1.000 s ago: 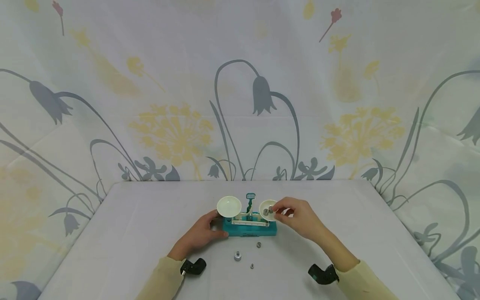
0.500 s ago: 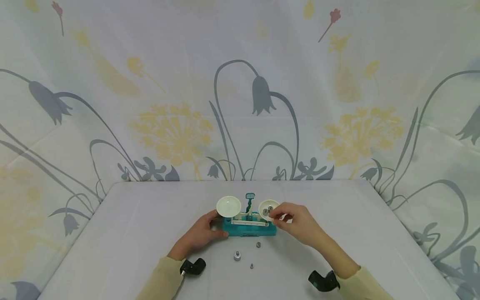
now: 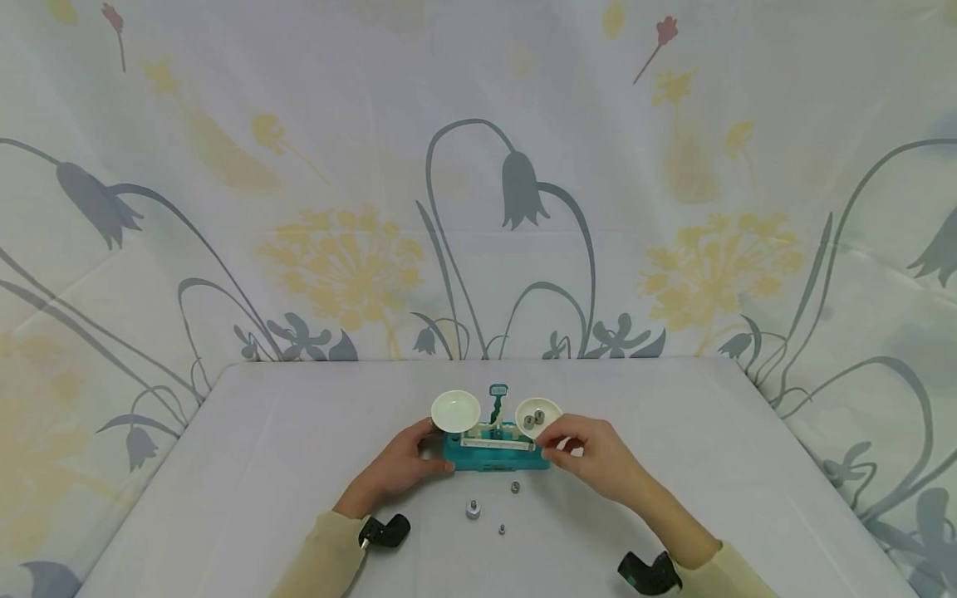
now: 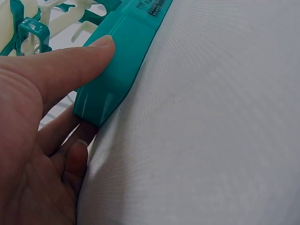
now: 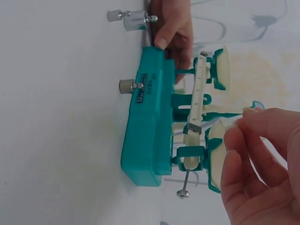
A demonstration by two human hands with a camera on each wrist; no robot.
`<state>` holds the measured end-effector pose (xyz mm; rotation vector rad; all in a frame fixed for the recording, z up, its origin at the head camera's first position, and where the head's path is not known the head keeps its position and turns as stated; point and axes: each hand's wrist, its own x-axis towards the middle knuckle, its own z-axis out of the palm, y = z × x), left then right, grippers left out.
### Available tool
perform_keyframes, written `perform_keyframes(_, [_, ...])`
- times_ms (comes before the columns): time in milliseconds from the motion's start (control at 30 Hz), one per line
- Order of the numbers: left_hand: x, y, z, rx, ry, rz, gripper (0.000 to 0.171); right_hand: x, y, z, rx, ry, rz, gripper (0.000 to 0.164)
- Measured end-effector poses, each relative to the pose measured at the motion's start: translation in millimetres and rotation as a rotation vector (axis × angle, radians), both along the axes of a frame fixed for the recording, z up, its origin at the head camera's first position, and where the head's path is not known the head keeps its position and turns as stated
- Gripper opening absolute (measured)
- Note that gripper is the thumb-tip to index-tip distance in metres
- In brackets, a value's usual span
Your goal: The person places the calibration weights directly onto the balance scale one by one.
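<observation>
A teal balance scale [image 3: 497,459] with two cream pans stands on the table. My left hand [image 3: 404,457] grips its left end, thumb [image 4: 89,58] on the front of the base and fingers behind the end. Two small metal weights [image 3: 534,419] sit in the right pan [image 3: 552,410]; the left pan [image 3: 456,411] holds nothing. My right hand [image 3: 594,453] is at the near edge of the right pan, fingers loosely bent, with nothing visible between thumb and fingertips. The right wrist view shows the graduated beam [image 5: 198,89] with its grey slider [image 5: 194,129] just left of these fingers.
Three metal weights stand on the white table in front of the scale: a larger one [image 3: 473,511], a smaller one [image 3: 516,487] and a tiny one [image 3: 503,530]. A flower-printed curtain [image 3: 478,249] hangs behind the table.
My right hand has drawn back from over the right pan, down towards its near edge, so both weights in it show fully. My left hand stays on the scale.
</observation>
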<state>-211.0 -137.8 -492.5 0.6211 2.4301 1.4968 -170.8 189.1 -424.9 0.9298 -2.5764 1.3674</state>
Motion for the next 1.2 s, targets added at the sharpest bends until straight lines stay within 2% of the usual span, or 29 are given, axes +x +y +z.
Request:
perform_keyframes(200, [1.0, 0.2, 0.5, -0.002, 0.003, 0.005, 0.07, 3.5, -0.5, -3.0, -0.02, 0.003, 0.021, 0.012])
perform_keyframes(467, [0.0, 0.0, -0.9, -0.003, 0.002, 0.006, 0.069, 6.9, -2.4, -12.8, -0.02, -0.048, 0.027, 0.013])
perform_keyframes(700, [0.7, 0.0, -0.2, 0.002, -0.001, 0.004, 0.07, 12.4, -6.8, -13.3, -0.024, -0.084, 0.039, 0.012])
perform_keyframes(867, [-0.2, -0.2, -1.3, 0.003, 0.002, 0.001, 0.07, 10.0, -5.0, -25.4, -0.042, -0.113, 0.073, 0.012])
perform_keyframes(1200, [-0.8, -0.4, -2.2, -0.008, 0.001, 0.01, 0.07, 11.0, -8.5, -34.5, -0.049, -0.145, 0.115, 0.017])
